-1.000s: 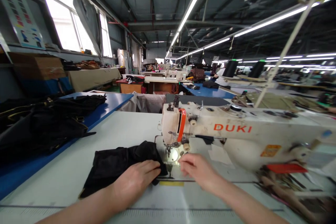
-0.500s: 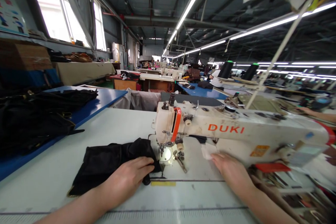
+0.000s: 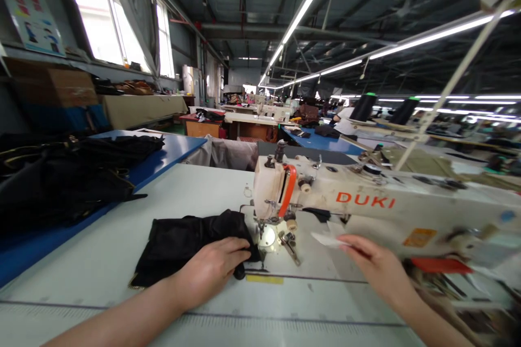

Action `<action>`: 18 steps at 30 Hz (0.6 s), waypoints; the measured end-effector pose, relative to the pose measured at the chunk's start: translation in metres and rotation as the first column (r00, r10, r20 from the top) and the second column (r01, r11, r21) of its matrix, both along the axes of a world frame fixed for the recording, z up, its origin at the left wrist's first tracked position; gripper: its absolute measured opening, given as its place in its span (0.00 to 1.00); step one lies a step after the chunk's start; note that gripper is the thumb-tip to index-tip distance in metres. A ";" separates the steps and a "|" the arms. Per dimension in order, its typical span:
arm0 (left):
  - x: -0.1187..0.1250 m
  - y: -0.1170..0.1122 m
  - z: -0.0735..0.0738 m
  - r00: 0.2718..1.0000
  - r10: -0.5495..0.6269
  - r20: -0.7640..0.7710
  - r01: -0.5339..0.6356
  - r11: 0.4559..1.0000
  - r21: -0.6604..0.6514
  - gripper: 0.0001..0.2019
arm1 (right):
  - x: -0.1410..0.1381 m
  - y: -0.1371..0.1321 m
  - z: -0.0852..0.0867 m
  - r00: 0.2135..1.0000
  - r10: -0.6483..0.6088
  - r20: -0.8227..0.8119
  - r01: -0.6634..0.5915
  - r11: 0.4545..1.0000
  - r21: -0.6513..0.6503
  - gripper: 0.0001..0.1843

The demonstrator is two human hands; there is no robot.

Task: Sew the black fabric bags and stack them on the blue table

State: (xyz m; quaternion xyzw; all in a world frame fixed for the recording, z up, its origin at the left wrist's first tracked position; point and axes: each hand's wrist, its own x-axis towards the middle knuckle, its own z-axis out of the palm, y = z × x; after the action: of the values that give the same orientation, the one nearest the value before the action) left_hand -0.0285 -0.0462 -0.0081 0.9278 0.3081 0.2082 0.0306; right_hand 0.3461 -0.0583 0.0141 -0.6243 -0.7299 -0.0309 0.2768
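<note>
A ruler scale [image 3: 220, 319] runs across the pale counter [image 3: 293, 301] along the bottom of the frame. The left hand [image 3: 214, 265] lies over the right end of a black fabric piece [image 3: 175, 246], just left of centre in the lower frame; its fingers are close together and slightly bent, and I cannot tell whether they grip the cloth or only press it. The fabric's long axis runs across the frame, one end toward the needle area and the other at the lower left, where the corner carries a gold-coloured edging [image 3: 137, 284]. Right of centre, the right hand [image 3: 376, 263] has its fingers closed in a pinch on the right end of a thin white slip [image 3: 324, 238], paper or cloth, whose long axis lies nearly level and whose free end points left, toward the needle. Between the hands, a metal guide [image 3: 290, 249] slants down to the right on the bed of the white DUKI sewing machine [image 3: 321, 190]. Black garment pieces [image 3: 61, 195] are heaped on a blue counter [image 3: 179, 152] at left. Beyond stand black thread cones [image 3: 363, 108] at right and a bright window [image 3: 97, 16] at upper left.
</note>
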 end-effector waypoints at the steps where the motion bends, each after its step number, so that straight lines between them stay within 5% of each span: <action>1: 0.000 0.000 0.001 1.000 -0.001 0.002 0.001 1.000 -0.009 0.23 | -0.009 -0.005 0.001 0.996 0.032 -0.087 -0.035 0.999 -0.042 0.17; 5: 0.000 -0.001 0.001 0.999 0.006 0.037 -0.006 1.000 -0.019 0.21 | -0.058 -0.021 -0.001 0.901 0.142 -0.410 -0.248 0.944 -0.217 0.14; 8: -0.001 -0.002 0.002 0.997 0.010 0.077 -0.010 1.000 0.010 0.20 | -0.096 -0.023 -0.009 0.827 0.242 -0.507 -0.399 0.888 -0.226 0.11; 13: -0.008 0.000 0.002 0.979 0.007 0.205 -0.025 0.996 0.085 0.22 | -0.134 -0.001 -0.019 0.751 0.397 -0.527 -0.535 0.834 -0.134 0.13; 18: -0.014 0.003 0.003 0.956 0.002 0.294 -0.031 0.995 0.095 0.25 | -0.151 0.013 -0.016 0.762 0.470 -0.445 -0.576 0.806 -0.137 0.17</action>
State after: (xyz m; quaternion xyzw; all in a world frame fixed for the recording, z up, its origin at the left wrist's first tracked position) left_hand -0.0423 -0.0431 -0.0051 0.8844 0.2970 0.3588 0.0283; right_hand 0.1952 -0.0457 -0.0014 -0.4178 -0.8029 0.2712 0.3276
